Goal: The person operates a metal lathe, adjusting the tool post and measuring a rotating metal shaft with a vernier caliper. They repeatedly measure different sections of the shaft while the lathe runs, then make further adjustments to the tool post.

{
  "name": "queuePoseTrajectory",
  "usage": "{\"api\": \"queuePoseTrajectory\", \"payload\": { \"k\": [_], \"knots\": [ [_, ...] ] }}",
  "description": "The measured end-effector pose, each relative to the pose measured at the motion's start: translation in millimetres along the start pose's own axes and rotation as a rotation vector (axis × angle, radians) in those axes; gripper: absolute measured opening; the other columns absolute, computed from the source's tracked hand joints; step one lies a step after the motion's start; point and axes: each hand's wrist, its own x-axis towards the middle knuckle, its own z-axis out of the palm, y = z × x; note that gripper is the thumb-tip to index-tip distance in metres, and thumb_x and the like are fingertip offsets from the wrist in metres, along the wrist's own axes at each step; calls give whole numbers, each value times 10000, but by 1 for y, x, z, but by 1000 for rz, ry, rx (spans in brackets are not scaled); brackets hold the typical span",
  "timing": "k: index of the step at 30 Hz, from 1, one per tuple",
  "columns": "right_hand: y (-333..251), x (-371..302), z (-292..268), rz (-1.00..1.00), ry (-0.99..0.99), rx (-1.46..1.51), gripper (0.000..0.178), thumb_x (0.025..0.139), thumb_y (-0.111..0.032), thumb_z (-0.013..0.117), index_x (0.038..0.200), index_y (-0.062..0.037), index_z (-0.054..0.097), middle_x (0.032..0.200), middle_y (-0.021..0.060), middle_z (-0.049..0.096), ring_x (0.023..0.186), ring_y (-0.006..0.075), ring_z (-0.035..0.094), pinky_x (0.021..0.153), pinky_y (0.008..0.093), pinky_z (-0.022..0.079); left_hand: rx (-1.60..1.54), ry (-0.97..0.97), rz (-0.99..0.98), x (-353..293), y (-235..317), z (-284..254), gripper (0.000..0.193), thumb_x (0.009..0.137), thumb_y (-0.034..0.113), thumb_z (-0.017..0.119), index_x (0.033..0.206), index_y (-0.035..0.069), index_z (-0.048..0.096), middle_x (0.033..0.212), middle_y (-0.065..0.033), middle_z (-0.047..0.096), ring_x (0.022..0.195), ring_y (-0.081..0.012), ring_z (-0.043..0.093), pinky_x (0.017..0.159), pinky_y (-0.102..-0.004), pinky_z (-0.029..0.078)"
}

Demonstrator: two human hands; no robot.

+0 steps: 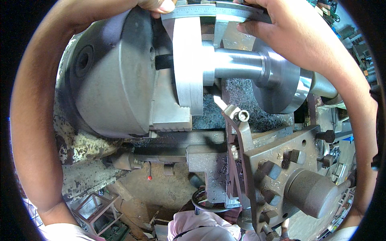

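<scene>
Across the top of the view, a steel vernier caliper [197, 11] lies over a turned metal workpiece [237, 62]. My left hand [157, 7] pinches the caliper's left end, partly cut off by the picture's edge. Near the sliding jaw [220, 31], my right hand [263, 20] grips the beam, with the thumb below it. One jaw stands at the left side of the workpiece's large bright disc [188, 68]; the other is right of the disc, above the narrower shaft. Whether either jaw touches metal, I cannot tell. The lathe chuck [116, 76] carries the disc end.
Below the shaft, a cutting tool [220, 103] points up from its holder, near the disc. A bolted tool post [289, 172] fills the lower right. Metal chips [241, 100] lie under the workpiece. A handwheel [209, 201] and a red-tipped lever [150, 176] sit lower down.
</scene>
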Motion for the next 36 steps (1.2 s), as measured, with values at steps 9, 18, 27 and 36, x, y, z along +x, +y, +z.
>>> {"api": "queuePoseTrajectory", "payload": {
  "k": [9, 18, 27, 36],
  "knots": [
    [-3, 1, -2, 49, -25, -10, 171, 829, -75, 740, 903, 68, 682, 828, 241, 702, 827, 392, 719, 758, 429, 563, 64, 31, -130, 0, 12, 1, 84, 853, 71, 789, 911, 12, 785, 816, -76, 770, 713, -127, 712, 644, -275, 540],
    [-6, 2, -4, 73, -31, -12, 168, 829, -64, 735, 920, 68, 683, 833, 235, 707, 846, 384, 730, 775, 426, 572, -42, -10, 104, -8, -5, -7, 94, 846, 77, 788, 917, 16, 789, 826, -78, 774, 729, -131, 717, 667, -281, 546],
    [-2, -1, -2, 40, -20, -34, 169, 826, -58, 738, 923, 68, 678, 847, 228, 711, 843, 381, 735, 772, 425, 577, 66, 14, -103, 2, 8, -3, 98, 848, 88, 785, 920, 22, 792, 840, -82, 779, 764, -140, 726, 707, -286, 551],
    [-16, 27, -21, 396, -133, -129, 138, 836, -61, 724, 872, 61, 671, 795, 206, 696, 748, 334, 715, 726, 405, 565, -97, 129, 165, 15, -29, -9, 77, 849, 64, 743, 894, 2, 754, 810, -67, 747, 754, -131, 692, 723, -280, 535]
  ]
}}
